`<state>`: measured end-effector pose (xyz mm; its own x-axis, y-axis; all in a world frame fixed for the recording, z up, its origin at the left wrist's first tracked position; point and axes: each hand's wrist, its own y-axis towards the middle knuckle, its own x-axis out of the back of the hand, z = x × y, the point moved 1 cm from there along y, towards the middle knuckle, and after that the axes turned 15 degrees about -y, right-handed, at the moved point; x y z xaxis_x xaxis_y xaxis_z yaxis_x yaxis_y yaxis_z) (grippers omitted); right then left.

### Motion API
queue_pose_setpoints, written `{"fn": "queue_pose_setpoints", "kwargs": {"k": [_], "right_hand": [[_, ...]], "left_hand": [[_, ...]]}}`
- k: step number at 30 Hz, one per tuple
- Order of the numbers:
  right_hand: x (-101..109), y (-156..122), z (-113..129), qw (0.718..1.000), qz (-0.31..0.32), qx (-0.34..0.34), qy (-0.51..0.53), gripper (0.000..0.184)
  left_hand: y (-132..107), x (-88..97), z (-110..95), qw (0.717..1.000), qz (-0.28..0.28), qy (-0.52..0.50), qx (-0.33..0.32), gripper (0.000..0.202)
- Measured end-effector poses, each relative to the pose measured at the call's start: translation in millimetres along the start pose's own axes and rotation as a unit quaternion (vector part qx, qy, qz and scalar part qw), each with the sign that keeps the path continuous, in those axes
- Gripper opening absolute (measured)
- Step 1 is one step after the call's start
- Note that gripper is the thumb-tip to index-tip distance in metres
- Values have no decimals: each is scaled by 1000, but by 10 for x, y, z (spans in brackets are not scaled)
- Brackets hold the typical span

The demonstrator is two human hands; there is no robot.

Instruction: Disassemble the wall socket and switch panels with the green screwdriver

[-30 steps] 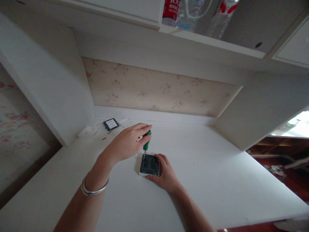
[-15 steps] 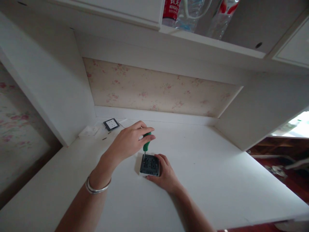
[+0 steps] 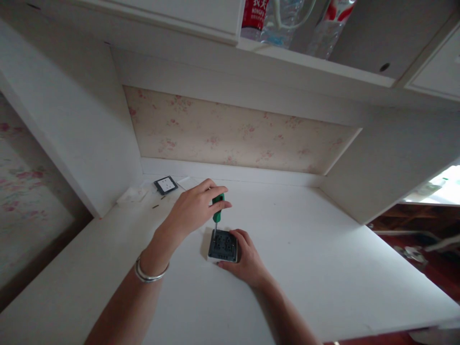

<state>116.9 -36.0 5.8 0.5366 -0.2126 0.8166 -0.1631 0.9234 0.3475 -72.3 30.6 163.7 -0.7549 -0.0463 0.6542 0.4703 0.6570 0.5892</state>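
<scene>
A dark grey socket module [image 3: 223,245] lies back side up on the white desk [image 3: 316,268]. My right hand [image 3: 247,261] grips its right edge and pins it down. My left hand [image 3: 196,208], with a silver bangle on the wrist, is closed round the green handle of a small screwdriver [image 3: 217,213]. The screwdriver stands upright with its tip set into the module's far left corner.
A second socket plate [image 3: 166,184] with a white face lies at the back left of the desk, beside a clear plastic wrapper [image 3: 132,194] and a small screw [image 3: 155,206]. Water bottles [image 3: 287,19] stand on the shelf overhead. White side panels wall in the desk.
My left hand's fingers have shifted round the screwdriver handle, and the forearm has swung slightly right. The module and my right hand have stayed put.
</scene>
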Motion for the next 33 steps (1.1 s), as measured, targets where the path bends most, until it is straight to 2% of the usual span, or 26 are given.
{"fn": "queue_pose_setpoints", "kwargs": {"k": [3,8,12,16,20,25,29,33], "right_hand": [[5,4,7,1000,5,-2,1,79],[-7,2,-4,1000,5,-1,4,80],[-21,-7,-23,1000,1,-3,3,82],[-16,-7,-19,1000,-1,0,-2,81],[-9,-2,-9,1000,-5,8,-2,80],[-14,-6,-16,1000,-3,5,1,78],[-20,-9,-23,1000,-1,-1,0,80],[-9,-6,-16,1000,0,8,2,80]], "left_hand": [[6,-12,8,1000,12,-22,-10,33],[-17,11,-13,995,66,-74,-20,42],[-10,-10,-28,995,36,-83,-47,32],[3,-34,-28,999,4,-34,-22,27],[-12,-4,-56,999,24,-39,-9,30],[-24,45,-89,994,61,-87,-32,37],[-8,28,-54,995,32,-80,-49,29],[4,-19,-9,999,2,-19,-44,27]]}}
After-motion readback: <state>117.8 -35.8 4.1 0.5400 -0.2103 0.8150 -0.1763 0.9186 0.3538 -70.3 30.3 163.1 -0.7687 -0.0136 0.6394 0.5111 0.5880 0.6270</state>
